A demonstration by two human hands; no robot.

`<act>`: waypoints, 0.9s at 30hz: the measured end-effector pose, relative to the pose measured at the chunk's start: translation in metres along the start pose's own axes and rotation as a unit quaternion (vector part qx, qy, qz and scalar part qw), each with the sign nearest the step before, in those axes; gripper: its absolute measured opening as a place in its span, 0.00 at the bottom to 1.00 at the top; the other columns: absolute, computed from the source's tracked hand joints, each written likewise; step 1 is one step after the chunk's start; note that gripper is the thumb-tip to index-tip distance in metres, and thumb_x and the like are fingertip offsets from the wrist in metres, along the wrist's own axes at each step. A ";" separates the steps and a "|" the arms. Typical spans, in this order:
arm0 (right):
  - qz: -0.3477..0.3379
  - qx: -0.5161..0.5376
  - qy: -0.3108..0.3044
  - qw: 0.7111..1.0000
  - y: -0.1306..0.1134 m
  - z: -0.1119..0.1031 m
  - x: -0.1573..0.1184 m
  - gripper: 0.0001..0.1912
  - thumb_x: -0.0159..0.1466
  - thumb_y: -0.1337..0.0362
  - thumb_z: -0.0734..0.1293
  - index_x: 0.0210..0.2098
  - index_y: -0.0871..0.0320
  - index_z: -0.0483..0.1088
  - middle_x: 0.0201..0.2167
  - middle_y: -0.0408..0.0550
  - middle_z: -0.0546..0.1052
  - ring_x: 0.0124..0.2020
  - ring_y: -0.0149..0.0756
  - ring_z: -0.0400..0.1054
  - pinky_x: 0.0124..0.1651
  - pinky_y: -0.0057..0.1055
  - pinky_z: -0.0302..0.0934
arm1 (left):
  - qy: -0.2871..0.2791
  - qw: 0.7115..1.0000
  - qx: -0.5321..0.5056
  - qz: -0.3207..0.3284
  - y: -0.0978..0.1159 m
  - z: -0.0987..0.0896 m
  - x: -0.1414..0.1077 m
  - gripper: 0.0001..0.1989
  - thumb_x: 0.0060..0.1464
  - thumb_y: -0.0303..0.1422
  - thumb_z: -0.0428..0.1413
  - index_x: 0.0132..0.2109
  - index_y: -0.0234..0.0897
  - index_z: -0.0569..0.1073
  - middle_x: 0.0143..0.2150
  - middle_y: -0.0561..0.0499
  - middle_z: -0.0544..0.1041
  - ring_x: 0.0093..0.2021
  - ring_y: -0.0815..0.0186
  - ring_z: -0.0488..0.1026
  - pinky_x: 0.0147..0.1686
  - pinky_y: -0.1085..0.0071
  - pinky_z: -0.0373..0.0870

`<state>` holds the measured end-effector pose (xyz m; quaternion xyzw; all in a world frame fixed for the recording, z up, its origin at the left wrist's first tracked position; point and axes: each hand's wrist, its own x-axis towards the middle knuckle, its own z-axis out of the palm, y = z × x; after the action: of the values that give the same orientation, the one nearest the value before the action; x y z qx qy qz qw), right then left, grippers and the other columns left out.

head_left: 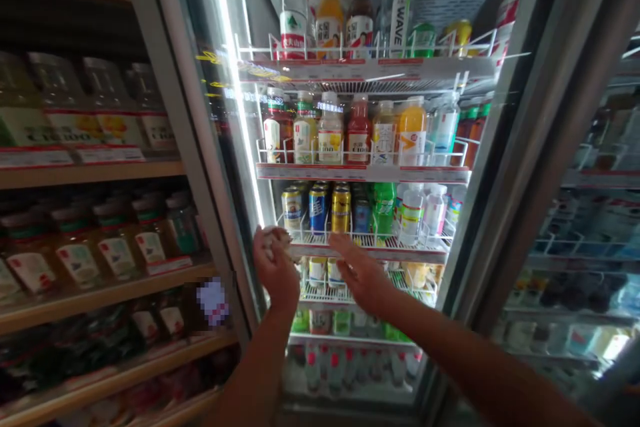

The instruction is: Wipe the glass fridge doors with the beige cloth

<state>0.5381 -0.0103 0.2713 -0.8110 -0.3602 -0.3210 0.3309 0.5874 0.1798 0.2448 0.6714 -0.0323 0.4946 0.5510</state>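
Fig.: Wooden shelves (85, 173) with bottled drinks (77, 260) stand left of the glass-door cooler (520, 147); plastic bottles (330, 13) fill its top rack, and a second cooler (585, 213) stands to its right.

"WAVE" down the top-shelf plastic bottle (399, 13)

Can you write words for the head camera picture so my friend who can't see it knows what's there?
Two bare hands reach toward a glass-door drinks fridge: the left hand holds something pale, and the right hand is spread open. Inside, shelves hold bottles and cans.
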 end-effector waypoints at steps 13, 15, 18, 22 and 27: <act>0.010 -0.485 0.175 0.857 0.080 -0.127 0.029 0.35 0.76 0.56 0.55 0.76 0.44 0.32 0.76 0.44 0.48 0.77 0.48 0.39 0.74 0.61 0.40 | -0.061 0.930 0.175 0.317 0.027 0.057 0.083 0.32 0.69 0.40 0.45 0.73 0.29 0.56 0.76 0.34 0.49 0.77 0.46 0.38 0.73 0.42 0.39; -0.005 -0.484 0.159 0.860 0.070 -0.143 0.043 0.33 0.76 0.55 0.53 0.76 0.45 0.34 0.75 0.44 0.50 0.77 0.47 0.40 0.74 0.60 0.39 | -0.083 0.906 0.179 0.374 0.034 0.052 0.108 0.30 0.70 0.39 0.44 0.73 0.30 0.57 0.75 0.36 0.53 0.76 0.48 0.43 0.74 0.43 0.44; 0.000 -0.475 0.190 0.859 0.051 -0.187 0.091 0.31 0.75 0.55 0.50 0.76 0.47 0.43 0.76 0.42 0.49 0.77 0.46 0.38 0.75 0.62 0.33 | -0.039 0.892 0.153 0.423 0.063 0.045 0.165 0.30 0.72 0.37 0.40 0.75 0.26 0.49 0.76 0.35 0.50 0.77 0.51 0.43 0.74 0.46 0.47; 0.055 -0.454 0.274 0.846 0.037 -0.234 0.157 0.32 0.73 0.55 0.48 0.75 0.53 0.45 0.77 0.40 0.43 0.78 0.43 0.33 0.75 0.59 0.30 | 0.039 0.915 0.092 0.392 0.088 0.050 0.183 0.31 0.73 0.35 0.40 0.75 0.24 0.42 0.78 0.34 0.35 0.77 0.51 0.36 0.75 0.47 0.43; 0.048 -0.432 0.286 0.854 0.042 -0.236 0.169 0.32 0.72 0.53 0.49 0.75 0.48 0.43 0.77 0.34 0.42 0.78 0.39 0.31 0.76 0.56 0.28 | -0.104 0.846 0.137 0.504 0.082 0.076 0.124 0.31 0.69 0.30 0.45 0.76 0.41 0.50 0.76 0.45 0.52 0.76 0.54 0.46 0.74 0.47 0.51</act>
<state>0.5950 -0.1504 0.5226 -0.7610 -0.0351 -0.6458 0.0513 0.6505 0.1513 0.3966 0.6790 -0.3552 0.6310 0.1212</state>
